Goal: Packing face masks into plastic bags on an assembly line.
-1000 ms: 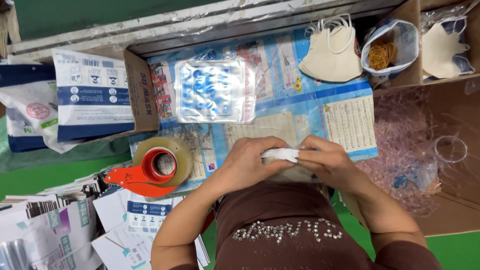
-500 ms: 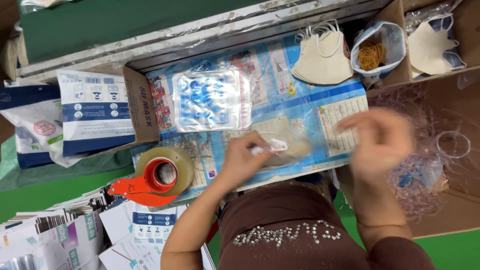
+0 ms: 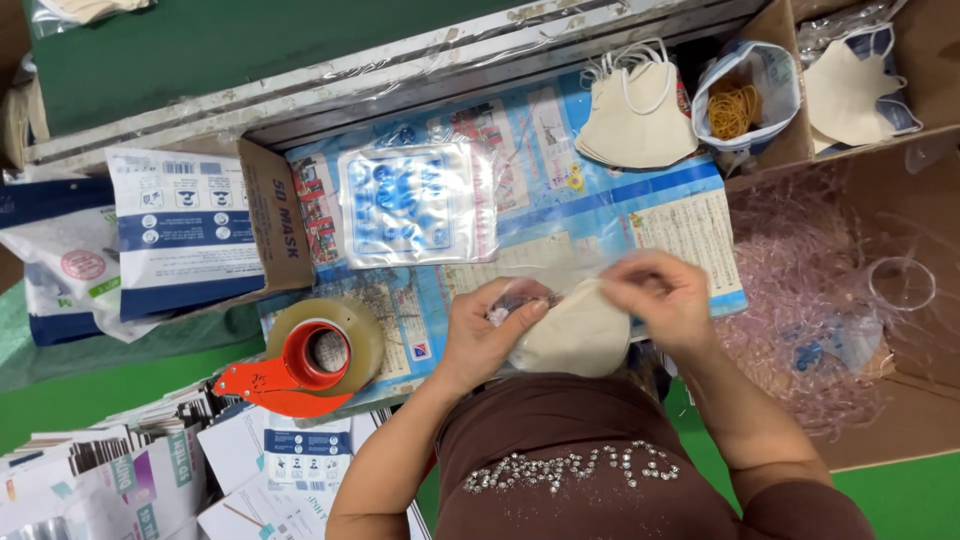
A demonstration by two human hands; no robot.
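Head view, looking down on a packing bench.

Left hand (image 3: 490, 335) is closed around the left end of a cream face mask (image 3: 575, 335) together with a crinkled clear plastic bag (image 3: 510, 297). Right hand (image 3: 665, 295) pinches the mask's right upper edge, fingers curled. The mask sits directly between the 2 hands, touching both, just above the person's brown top and over the near edge of the printed blue sheet (image 3: 600, 215) that covers the bench.

Progress, as a judgement: the mask looks partly inside the bag, the left end covered and the right end bare (the film is glossy and blurred, so the bag mouth cannot be placed with certainty). Bagging appears under way, not finished; no sealing is visible.

Surroundings:
- 1 stack of flat clear pouches (image 3: 418, 205) lies far-left of the hands, well apart.
- 1 pile of loose cream masks (image 3: 635, 115) at the far edge, with a small bag of rubber bands (image 3: 735, 105) beside it on the right.
- Red tape dispenser (image 3: 300, 360) with its roll, near-left of the left hand, untouched.
- Cardboard box (image 3: 860, 290) holding pink shredded film, right of the right hand.
- White-and-blue packets (image 3: 185, 230) in a box at the left.
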